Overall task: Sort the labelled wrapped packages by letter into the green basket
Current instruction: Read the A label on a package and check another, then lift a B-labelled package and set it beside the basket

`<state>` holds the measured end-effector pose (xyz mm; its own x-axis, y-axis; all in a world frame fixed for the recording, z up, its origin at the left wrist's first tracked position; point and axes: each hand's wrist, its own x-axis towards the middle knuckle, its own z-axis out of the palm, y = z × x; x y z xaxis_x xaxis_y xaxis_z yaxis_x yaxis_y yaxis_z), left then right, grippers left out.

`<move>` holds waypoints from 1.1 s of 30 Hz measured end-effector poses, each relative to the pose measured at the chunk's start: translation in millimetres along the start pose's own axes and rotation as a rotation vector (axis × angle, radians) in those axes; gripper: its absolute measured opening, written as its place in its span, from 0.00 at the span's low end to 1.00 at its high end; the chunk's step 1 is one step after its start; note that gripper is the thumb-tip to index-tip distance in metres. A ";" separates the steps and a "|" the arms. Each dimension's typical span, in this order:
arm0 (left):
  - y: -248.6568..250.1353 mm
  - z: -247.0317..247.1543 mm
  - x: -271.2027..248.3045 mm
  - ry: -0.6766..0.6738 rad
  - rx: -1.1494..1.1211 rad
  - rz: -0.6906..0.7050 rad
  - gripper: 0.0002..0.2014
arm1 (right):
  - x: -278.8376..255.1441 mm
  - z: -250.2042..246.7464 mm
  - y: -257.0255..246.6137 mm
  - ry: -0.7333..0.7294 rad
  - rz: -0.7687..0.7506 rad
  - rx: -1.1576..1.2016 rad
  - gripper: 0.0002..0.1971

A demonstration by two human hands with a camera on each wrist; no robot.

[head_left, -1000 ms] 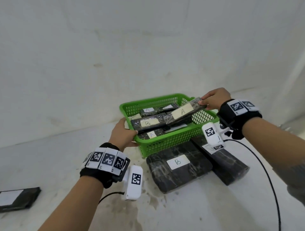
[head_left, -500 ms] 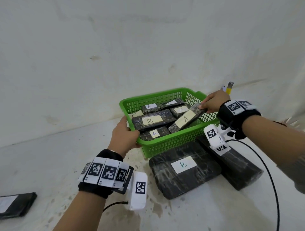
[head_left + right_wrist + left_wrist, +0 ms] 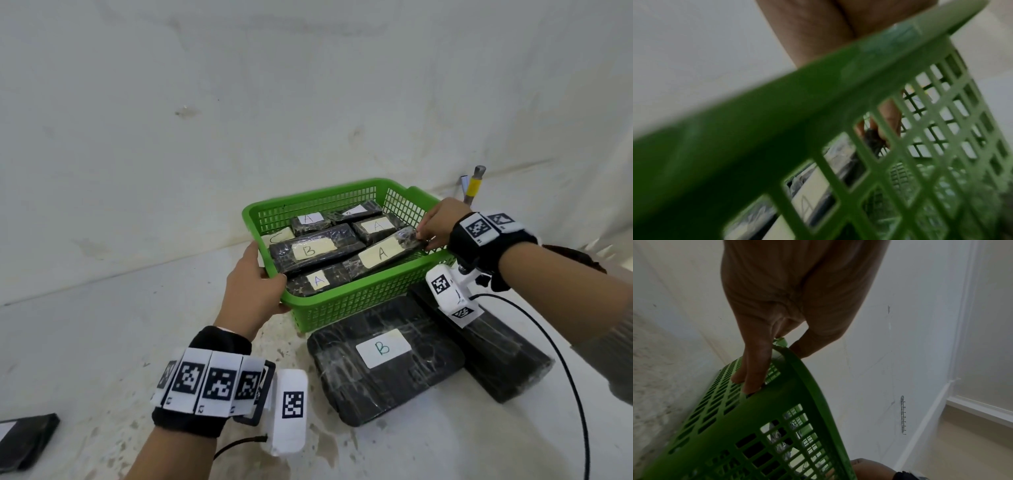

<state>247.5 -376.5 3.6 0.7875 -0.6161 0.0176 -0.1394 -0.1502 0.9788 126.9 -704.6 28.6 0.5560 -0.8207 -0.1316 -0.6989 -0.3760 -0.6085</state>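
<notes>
The green basket (image 3: 356, 301) sits on the pale floor by the wall and holds several black wrapped packages with A, B and C labels. My left hand (image 3: 253, 291) grips its near left corner, fingers on the mesh wall (image 3: 754, 379) and thumb over the green basket rim (image 3: 797, 363). My right hand (image 3: 435, 228) pinches the far end of a package labelled A (image 3: 383, 253), which lies slanted inside along the right wall. Seen through the mesh, the right fingers (image 3: 890, 116) hold that dark end. A package labelled B (image 3: 315, 250) lies in the middle.
A large black package labelled B (image 3: 383, 359) lies on the floor in front of the basket, another dark package (image 3: 496, 353) to its right. A flat dark package (image 3: 24, 442) is at the far left. A yellow-handled tool (image 3: 474, 185) leans on the wall. A cable (image 3: 561, 370) trails right.
My right hand has lowered the A package from above the rim down into the basket's right side. My left hand has stayed on the basket corner.
</notes>
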 end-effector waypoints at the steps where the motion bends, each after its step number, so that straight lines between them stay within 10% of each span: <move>1: -0.5 -0.2 0.6 0.000 -0.004 0.001 0.27 | 3.0 0.1 0.4 -0.006 0.004 -0.010 0.13; 12: -6.0 -1.4 0.2 0.009 -0.080 -0.005 0.29 | 14.2 6.2 3.4 -0.099 0.038 0.004 0.08; 21: 0.9 2.9 -9.8 0.079 -0.222 -0.129 0.31 | -37.1 6.0 -25.7 0.113 -0.019 0.228 0.10; 33: -10.7 -42.2 -109.5 0.175 -0.013 -0.174 0.06 | -182.7 67.9 -110.0 0.053 -0.386 0.527 0.09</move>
<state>188.1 -274.8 -0.1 0.8912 -0.4383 -0.1172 0.0141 -0.2314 0.9728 132.7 -484.1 66.4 0.6908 -0.6938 0.2035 -0.1320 -0.3978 -0.9079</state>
